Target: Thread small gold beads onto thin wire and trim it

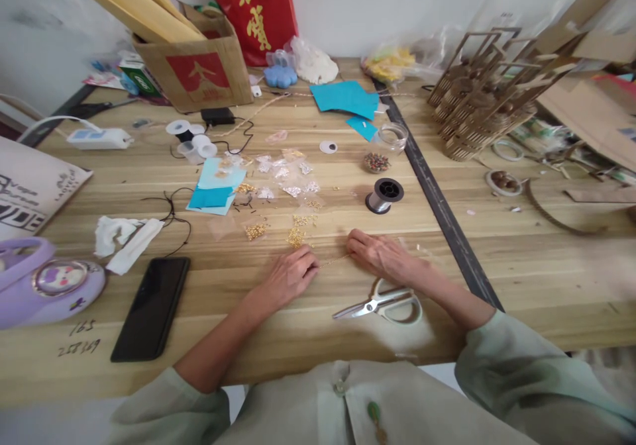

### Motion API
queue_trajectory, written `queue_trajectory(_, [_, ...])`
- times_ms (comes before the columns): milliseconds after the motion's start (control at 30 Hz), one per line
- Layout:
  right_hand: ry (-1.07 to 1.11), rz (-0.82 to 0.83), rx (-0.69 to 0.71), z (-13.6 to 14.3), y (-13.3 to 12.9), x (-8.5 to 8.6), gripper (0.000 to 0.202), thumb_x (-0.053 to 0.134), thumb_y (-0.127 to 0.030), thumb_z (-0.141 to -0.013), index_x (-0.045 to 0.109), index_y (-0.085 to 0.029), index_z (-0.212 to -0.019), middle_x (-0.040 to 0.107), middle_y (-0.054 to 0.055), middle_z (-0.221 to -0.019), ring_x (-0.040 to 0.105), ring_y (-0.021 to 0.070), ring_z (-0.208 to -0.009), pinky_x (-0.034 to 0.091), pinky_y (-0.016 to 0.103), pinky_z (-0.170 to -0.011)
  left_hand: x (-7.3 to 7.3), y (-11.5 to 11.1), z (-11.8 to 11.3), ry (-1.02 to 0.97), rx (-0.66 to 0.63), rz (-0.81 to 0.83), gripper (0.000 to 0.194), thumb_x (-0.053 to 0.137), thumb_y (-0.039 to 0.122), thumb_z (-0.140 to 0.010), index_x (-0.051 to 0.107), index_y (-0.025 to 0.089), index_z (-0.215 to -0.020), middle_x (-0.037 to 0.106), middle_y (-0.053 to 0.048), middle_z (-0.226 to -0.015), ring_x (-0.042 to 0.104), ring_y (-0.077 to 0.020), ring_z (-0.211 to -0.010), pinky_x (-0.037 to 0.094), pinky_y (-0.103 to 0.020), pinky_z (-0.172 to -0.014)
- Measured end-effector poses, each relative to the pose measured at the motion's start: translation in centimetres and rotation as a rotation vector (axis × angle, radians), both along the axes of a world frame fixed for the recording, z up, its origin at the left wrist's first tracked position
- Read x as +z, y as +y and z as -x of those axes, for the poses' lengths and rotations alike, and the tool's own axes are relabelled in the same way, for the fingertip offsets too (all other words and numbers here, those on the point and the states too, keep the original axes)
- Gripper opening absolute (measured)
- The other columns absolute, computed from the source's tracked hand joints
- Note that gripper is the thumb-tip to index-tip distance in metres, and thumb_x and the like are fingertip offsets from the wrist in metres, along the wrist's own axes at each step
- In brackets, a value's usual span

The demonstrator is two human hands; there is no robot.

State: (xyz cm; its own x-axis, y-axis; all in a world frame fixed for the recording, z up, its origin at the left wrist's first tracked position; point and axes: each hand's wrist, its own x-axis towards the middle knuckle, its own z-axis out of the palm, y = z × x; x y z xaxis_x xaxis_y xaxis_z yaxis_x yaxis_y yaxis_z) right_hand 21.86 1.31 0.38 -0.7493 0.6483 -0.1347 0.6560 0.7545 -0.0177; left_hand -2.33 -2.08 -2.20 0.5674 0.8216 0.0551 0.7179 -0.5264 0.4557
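Observation:
Between my hands a thin gold beaded strand is stretched just above the wooden table. My left hand pinches its left end, and my right hand is closed on the right end. Small piles of gold beads lie just beyond my left hand, with another gold pile farther left. White-handled scissors rest below my right hand, blades pointing left. A spool of thin wire stands beyond my right hand, near a dish of mixed beads.
A black phone and a purple case lie at the left. Blue sheets and small bags cover the middle. A dark strip crosses the right, beside wooden lattice baskets. A paper bag stands behind.

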Motion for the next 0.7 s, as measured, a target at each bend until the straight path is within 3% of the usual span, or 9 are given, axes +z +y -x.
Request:
queue_trajectory(267, [0.025, -0.020, -0.038, 0.3, -0.3, 0.2, 0.017, 0.038, -0.015, -0.095, 0.054, -0.014, -0.090, 0.056, 0.006, -0.093, 0.055, 0.0120, -0.065, 0.024, 0.026, -0.052, -0.8, 0.1, -0.2, -0.125, 0.024, -0.072, 0.014, 0.048, 0.018, -0.088, 0.056, 0.014, -0.077, 0.057, -0.005, -0.083, 0.055, -0.0141, -0.074, 0.045, -0.025, -0.067])
queue_trajectory(500, [0.097, -0.020, -0.054, 0.1, -0.3, -0.7, 0.016, 0.038, -0.019, -0.095, 0.053, -0.014, -0.090, 0.057, 0.006, -0.094, 0.055, 0.0118, -0.067, 0.027, 0.025, -0.054, -0.9, 0.3, -0.3, -0.276, 0.045, -0.077, 0.016, 0.047, 0.013, -0.086, 0.053, 0.016, -0.072, 0.056, -0.001, -0.070, 0.050, -0.0098, -0.061, 0.042, -0.021, -0.059])
queue_trajectory(700, [0.175, -0.013, -0.079, 0.0, -0.3, -0.6, 0.016, 0.039, -0.019, -0.094, 0.054, -0.015, -0.090, 0.057, 0.004, -0.092, 0.054, 0.0112, -0.067, 0.026, 0.025, -0.054, -1.0, 0.3, -0.2, -0.216, 0.035, -0.066, 0.015, 0.047, 0.015, -0.088, 0.061, 0.015, -0.091, 0.061, -0.006, -0.086, 0.058, -0.0140, -0.077, 0.049, -0.027, -0.072])
